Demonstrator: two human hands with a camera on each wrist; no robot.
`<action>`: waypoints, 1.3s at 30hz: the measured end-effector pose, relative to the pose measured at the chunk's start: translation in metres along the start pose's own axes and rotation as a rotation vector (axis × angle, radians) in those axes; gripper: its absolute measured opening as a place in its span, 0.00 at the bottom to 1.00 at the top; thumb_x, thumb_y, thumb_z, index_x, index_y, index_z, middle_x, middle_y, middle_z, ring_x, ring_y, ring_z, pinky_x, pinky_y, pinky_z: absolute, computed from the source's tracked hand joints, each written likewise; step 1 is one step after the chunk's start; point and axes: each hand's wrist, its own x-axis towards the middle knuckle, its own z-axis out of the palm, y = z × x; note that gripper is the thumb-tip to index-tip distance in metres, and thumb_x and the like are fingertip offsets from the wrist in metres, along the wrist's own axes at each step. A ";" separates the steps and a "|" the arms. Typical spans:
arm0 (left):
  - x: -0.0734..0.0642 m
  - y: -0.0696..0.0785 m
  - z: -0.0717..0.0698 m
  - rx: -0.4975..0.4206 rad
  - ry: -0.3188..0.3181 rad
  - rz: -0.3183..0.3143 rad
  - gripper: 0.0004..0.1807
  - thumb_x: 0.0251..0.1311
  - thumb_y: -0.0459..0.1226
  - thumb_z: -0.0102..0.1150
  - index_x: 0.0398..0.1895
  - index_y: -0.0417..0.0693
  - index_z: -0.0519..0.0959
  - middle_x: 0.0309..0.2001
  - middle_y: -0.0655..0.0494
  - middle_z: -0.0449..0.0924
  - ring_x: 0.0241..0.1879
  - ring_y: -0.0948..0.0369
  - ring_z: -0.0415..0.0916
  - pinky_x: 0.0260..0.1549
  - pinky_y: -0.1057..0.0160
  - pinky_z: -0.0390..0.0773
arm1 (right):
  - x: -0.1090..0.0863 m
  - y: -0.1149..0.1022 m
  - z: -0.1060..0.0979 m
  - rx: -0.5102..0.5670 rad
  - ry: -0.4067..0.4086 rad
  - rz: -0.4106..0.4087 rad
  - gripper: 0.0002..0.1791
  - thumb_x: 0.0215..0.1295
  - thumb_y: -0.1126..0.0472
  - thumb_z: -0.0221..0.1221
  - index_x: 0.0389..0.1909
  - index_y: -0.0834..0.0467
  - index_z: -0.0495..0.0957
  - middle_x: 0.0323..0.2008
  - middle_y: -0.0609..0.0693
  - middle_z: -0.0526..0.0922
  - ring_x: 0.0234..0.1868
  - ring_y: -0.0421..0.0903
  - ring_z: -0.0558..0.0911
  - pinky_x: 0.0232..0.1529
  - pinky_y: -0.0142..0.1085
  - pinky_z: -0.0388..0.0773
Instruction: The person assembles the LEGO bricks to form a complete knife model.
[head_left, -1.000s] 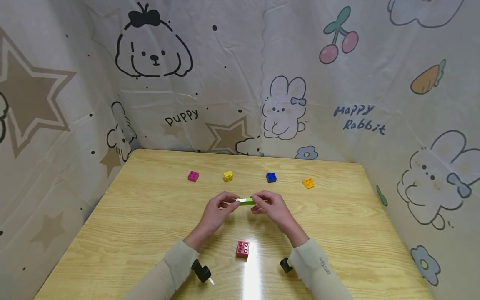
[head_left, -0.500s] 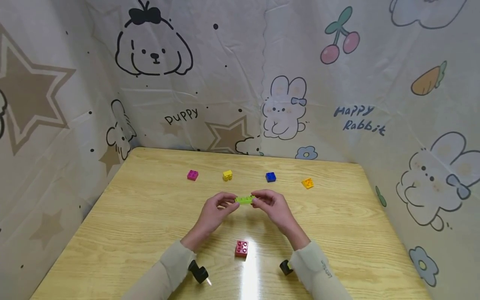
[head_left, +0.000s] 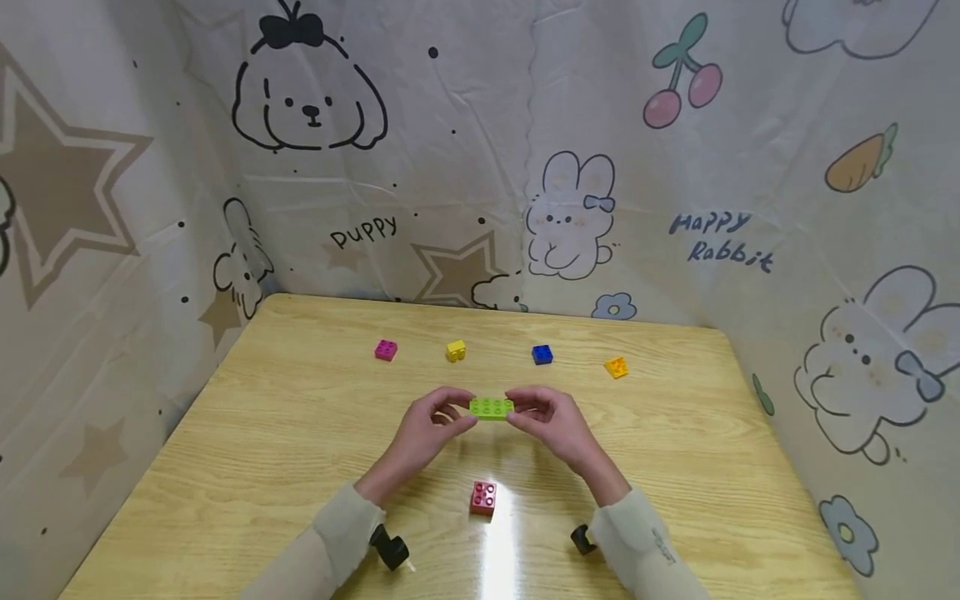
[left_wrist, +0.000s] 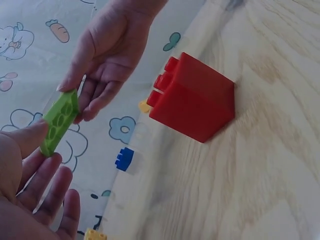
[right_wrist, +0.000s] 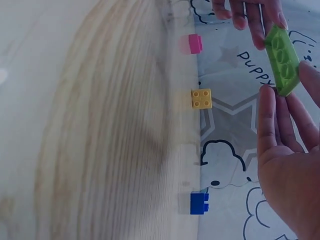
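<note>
A light green toy building brick (head_left: 491, 408), long with two rows of studs, is held up over the table between both hands. My left hand (head_left: 427, 427) pinches its left end between thumb and fingers. At the other end, the thumb and fingers of my right hand (head_left: 552, 423) pinch it too. Its studded top faces the head camera, while the hollow underside of the green brick (left_wrist: 61, 122) shows in the left wrist view. Nearer the person, a red brick (head_left: 483, 498) with several studs stands on the table between the forearms.
Along the back of the wooden table (head_left: 300, 400) lie a magenta brick (head_left: 386, 350), a yellow brick (head_left: 455, 351), a blue brick (head_left: 542, 355) and an orange brick (head_left: 617, 367). Behind them hangs a printed curtain (head_left: 450, 167) that also encloses both sides.
The green brick has been turned in the hands: a narrow side faced the head camera earlier, now its studded top does. Both hands have come slightly nearer the person. The other bricks lie still.
</note>
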 end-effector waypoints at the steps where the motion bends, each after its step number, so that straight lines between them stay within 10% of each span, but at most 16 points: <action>1: -0.001 0.000 -0.001 0.006 -0.011 0.000 0.18 0.65 0.42 0.71 0.57 0.58 0.83 0.53 0.59 0.84 0.45 0.61 0.80 0.48 0.62 0.81 | -0.002 0.000 0.000 -0.010 -0.003 -0.004 0.23 0.69 0.59 0.68 0.62 0.64 0.79 0.56 0.59 0.84 0.52 0.48 0.84 0.52 0.29 0.83; 17: -0.032 -0.003 -0.006 0.129 -0.138 0.082 0.16 0.62 0.41 0.74 0.51 0.60 0.84 0.49 0.61 0.84 0.43 0.61 0.79 0.46 0.60 0.79 | -0.036 0.000 0.009 -0.160 -0.085 -0.131 0.18 0.63 0.60 0.73 0.54 0.58 0.85 0.47 0.51 0.85 0.45 0.45 0.86 0.55 0.44 0.85; 39: -0.065 -0.022 0.001 0.181 -0.252 0.197 0.21 0.61 0.40 0.74 0.57 0.57 0.82 0.52 0.60 0.84 0.42 0.62 0.81 0.47 0.59 0.83 | -0.067 0.007 0.024 -0.197 -0.159 -0.165 0.20 0.58 0.62 0.75 0.52 0.56 0.85 0.42 0.49 0.83 0.42 0.42 0.84 0.52 0.39 0.86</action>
